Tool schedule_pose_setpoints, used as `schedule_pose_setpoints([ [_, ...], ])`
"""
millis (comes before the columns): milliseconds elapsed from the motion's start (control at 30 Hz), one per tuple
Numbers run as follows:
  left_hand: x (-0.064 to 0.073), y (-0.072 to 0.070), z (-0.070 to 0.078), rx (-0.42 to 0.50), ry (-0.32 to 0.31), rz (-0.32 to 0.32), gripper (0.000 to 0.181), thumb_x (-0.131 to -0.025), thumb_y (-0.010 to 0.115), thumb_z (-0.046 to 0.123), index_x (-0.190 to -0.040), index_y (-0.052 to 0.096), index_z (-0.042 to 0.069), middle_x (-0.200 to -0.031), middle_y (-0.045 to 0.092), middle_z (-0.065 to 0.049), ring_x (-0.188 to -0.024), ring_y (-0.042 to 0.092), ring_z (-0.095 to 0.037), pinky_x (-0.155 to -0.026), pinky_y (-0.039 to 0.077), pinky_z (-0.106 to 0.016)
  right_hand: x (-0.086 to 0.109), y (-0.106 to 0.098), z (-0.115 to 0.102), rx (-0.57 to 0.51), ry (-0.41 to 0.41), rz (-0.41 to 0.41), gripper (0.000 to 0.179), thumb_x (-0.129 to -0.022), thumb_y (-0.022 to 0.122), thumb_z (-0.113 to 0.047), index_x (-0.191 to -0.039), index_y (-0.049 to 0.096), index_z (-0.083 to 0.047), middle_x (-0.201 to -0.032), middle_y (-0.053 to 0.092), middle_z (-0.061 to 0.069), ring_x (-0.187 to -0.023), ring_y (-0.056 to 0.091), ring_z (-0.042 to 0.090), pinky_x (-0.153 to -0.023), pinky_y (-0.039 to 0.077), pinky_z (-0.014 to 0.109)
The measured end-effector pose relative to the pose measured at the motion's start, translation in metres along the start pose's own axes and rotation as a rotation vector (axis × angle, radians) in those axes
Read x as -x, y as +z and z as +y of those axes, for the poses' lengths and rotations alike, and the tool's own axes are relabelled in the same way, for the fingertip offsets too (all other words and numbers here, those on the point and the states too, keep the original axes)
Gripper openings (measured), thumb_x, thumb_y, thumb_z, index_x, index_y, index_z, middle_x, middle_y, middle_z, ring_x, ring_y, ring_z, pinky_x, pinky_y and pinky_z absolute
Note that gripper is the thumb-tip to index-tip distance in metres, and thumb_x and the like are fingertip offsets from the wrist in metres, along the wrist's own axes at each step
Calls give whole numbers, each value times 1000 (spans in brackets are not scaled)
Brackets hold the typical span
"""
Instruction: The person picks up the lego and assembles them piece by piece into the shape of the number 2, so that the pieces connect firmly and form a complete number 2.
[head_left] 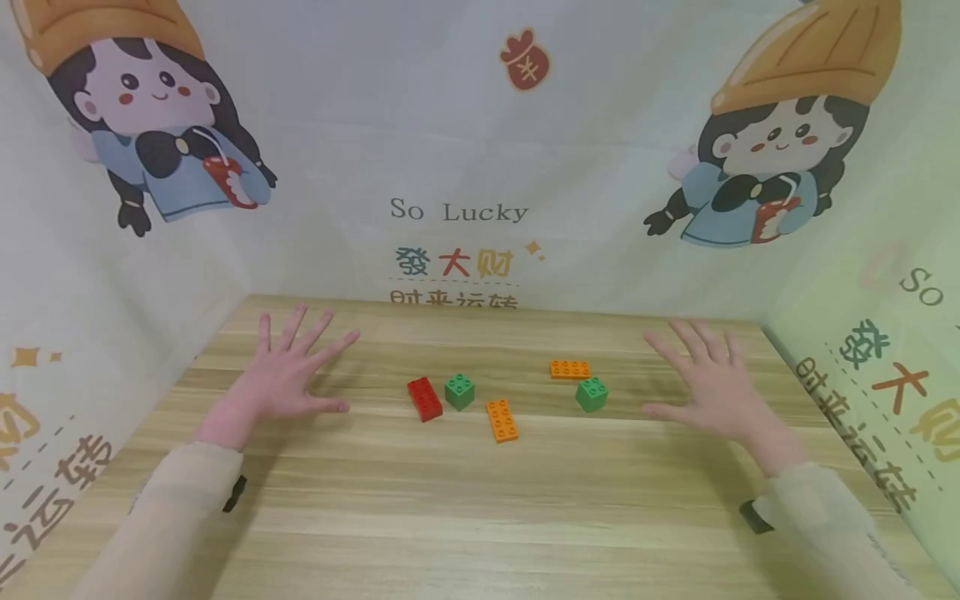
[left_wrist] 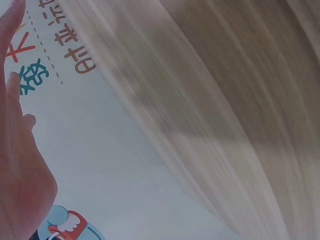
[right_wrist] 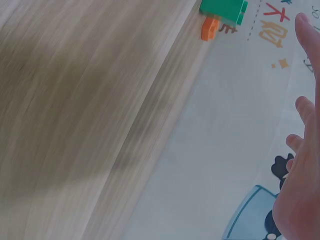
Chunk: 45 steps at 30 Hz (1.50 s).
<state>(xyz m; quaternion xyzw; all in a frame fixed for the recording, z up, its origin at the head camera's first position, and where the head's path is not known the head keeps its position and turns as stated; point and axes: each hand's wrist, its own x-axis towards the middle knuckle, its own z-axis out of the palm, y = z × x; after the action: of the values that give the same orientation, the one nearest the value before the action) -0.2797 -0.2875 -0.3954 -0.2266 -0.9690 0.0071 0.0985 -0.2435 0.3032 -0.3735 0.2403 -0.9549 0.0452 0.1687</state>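
Left hand (head_left: pixel 285 379) and right hand (head_left: pixel 717 392) spread, empty. Red brick (head_left: pixel 425 399) nearest left, green brick (head_left: pixel 592 395) nearest right. Judged pre-grasp; picking up requires inward reach.

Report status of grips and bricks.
Left grip, right grip: fingers spread, holding nothing. Red brick, two green bricks, two orange bricks on table between. No obstruction seen.

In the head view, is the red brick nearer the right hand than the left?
No, the red brick lies nearer the left hand.
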Motion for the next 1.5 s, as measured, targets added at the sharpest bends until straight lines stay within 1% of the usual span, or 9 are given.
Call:
schedule_pose_setpoints([
  [167,-1,-2,1,5,7,20,99,-75,69,70,-156,24,35,-168,8,-11,-154,-12,-41,-111,-13,-77,-9,1,-12,-12,-29,15,96,-76,74,-61,-154,31,-24,-162,22,18,-147,15,45,-111,8,76],
  [367,-4,-4,3,3,-1,-1,100,-76,68,72,-157,21,37,-168,8,-11,-154,-9,-42,-111,-14,-76,-17,5,-28,-30,-70,33,96,-75,75,-60,-153,34,-23,-161,25,16,-146,18,44,-112,8,75],
  [500,-6,-5,6,5,5,-4,99,-76,68,71,-156,23,36,-168,9,-12,-154,-5,-43,-111,-11,-77,-22,10,-37,-37,-100,44,97,-74,75,-61,-154,32,-24,-161,25,16,-146,19,43,-113,8,73],
  [767,-9,-7,10,16,25,10,98,-76,69,69,-156,23,36,-168,11,-10,-154,-2,-43,-111,-10,-78,-30,19,-57,-54,-119,2,98,-76,71,-65,-155,29,-27,-164,22,13,-148,19,40,-114,7,71],
  [867,-10,-7,11,21,31,10,97,-77,69,69,-156,24,36,-168,10,-10,-154,-3,-43,-112,-12,-76,-33,22,-65,-51,-132,-15,97,-77,69,-67,-156,27,-29,-165,20,11,-148,19,39,-116,10,69],
  [1033,-13,-9,15,18,39,0,97,-76,70,68,-156,25,34,-167,12,-12,-153,-2,-44,-111,-10,-78,-38,29,-76,-60,-146,-34,96,-78,67,-68,-156,25,-31,-166,18,9,-149,21,37,-116,15,66],
  [1167,-15,-10,17,25,44,-2,97,-77,70,67,-156,25,34,-167,12,-12,-154,-2,-43,-111,-8,-79,-41,34,-85,-80,-152,-43,96,-79,69,-65,-157,24,-31,-166,16,7,-148,22,37,-115,16,64],
  [1367,-18,-11,21,38,50,-9,96,-78,70,67,-156,23,36,-167,12,-11,-154,-1,-44,-111,-9,-79,-44,40,-100,-126,-167,-37,86,-84,70,-57,-154,32,-25,-165,21,7,-147,24,36,-114,17,62],
  [1500,-20,-11,26,46,53,-7,96,-79,69,66,-156,22,37,-167,13,-11,-153,1,-44,-111,-8,-79,-44,46,-109,-143,-165,-59,82,-86,69,-53,-154,34,-24,-165,22,7,-147,25,36,-115,18,61],
])
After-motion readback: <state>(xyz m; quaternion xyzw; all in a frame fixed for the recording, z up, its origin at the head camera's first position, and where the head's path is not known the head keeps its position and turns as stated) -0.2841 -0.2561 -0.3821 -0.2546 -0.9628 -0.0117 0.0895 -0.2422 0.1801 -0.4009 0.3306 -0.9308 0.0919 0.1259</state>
